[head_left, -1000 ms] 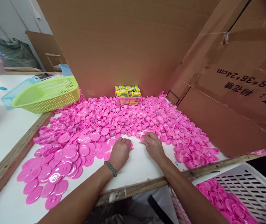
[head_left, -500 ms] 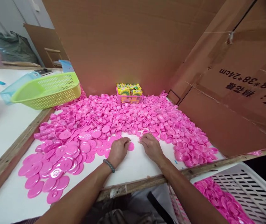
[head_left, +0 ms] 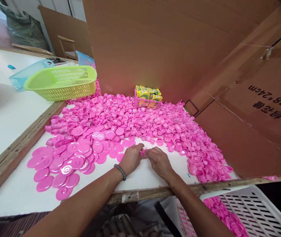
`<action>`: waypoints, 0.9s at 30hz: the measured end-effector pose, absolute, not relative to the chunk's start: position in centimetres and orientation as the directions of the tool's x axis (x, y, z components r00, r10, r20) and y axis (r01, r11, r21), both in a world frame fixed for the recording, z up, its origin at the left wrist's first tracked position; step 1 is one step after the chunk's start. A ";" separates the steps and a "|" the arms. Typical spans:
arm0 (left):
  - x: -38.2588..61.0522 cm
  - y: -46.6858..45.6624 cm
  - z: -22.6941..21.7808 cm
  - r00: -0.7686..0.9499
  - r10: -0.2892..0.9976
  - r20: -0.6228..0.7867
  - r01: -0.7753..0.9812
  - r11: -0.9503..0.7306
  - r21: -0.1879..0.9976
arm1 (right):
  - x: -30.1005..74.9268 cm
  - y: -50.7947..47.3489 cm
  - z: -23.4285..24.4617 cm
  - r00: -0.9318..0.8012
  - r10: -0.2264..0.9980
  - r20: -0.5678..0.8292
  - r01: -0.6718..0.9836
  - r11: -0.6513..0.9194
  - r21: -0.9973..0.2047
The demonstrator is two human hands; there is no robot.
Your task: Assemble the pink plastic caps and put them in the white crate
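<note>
Over the white tabletop [head_left: 140,177], my left hand [head_left: 131,159] and my right hand [head_left: 158,161] meet at the fingertips. Both are closed on a small pink plastic piece [head_left: 143,152], mostly hidden by the fingers; its exact shape I cannot make out. A beaded bracelet [head_left: 120,171] circles my left wrist. Pink toy saucers [head_left: 73,161] lie overlapping to the left of my left hand. Behind both hands and round to the right spreads a deep heap of pink toy cups [head_left: 140,121].
A pink basket [head_left: 147,103] of yellow boxes stands at the back against a cardboard wall [head_left: 140,42]. To the left, a lime-green basket [head_left: 63,87] rests by the wooden edge strip [head_left: 27,141]. Below right is a white crate [head_left: 256,207] with pink pieces.
My hands have come together at the pink piece, which earlier showed as a small disc by my left fingertips. The camera view has turned, shifting the baskets rightward.
</note>
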State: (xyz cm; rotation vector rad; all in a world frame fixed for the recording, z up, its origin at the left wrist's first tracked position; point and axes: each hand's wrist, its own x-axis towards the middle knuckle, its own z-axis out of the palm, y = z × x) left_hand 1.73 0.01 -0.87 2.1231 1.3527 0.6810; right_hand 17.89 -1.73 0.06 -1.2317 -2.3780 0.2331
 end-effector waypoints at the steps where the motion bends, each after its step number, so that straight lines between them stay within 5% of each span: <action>1: 1.7 0.0 -0.8 0.374 0.918 0.133 0.664 -0.365 0.653 | 17.8 -1.8 0.1 -0.515 0.802 0.302 0.735 0.594 -0.325; 8: 1.7 0.0 -0.8 0.393 0.910 0.135 0.665 -0.383 0.641 | 17.5 -2.2 -0.1 -0.506 0.814 0.285 0.760 0.577 -0.298; 12: 1.4 0.3 -0.7 0.392 0.910 0.138 0.549 -0.352 0.758 | 17.9 -2.0 -0.6 -0.298 0.910 0.289 0.650 0.415 -0.637; 14: 1.3 0.5 -0.5 0.394 0.912 0.113 0.438 -0.295 0.849 | 18.2 -1.8 -0.7 -0.181 0.971 0.158 0.523 0.231 -0.820; 17: 1.5 0.6 -0.1 0.386 0.921 0.044 0.299 -0.170 0.939 | 18.3 -1.7 -0.6 -0.112 0.994 -0.013 0.373 0.030 -0.927; 20: 1.9 0.8 -0.1 0.339 0.937 -0.087 0.197 0.019 0.980 | 18.3 -2.0 -0.4 -0.089 0.996 0.022 0.363 0.053 -0.930; 27: 2.0 1.7 -0.7 0.296 0.880 -0.370 0.034 0.378 0.925 | 18.5 -2.3 -0.9 -0.296 0.919 0.262 0.559 0.389 -0.732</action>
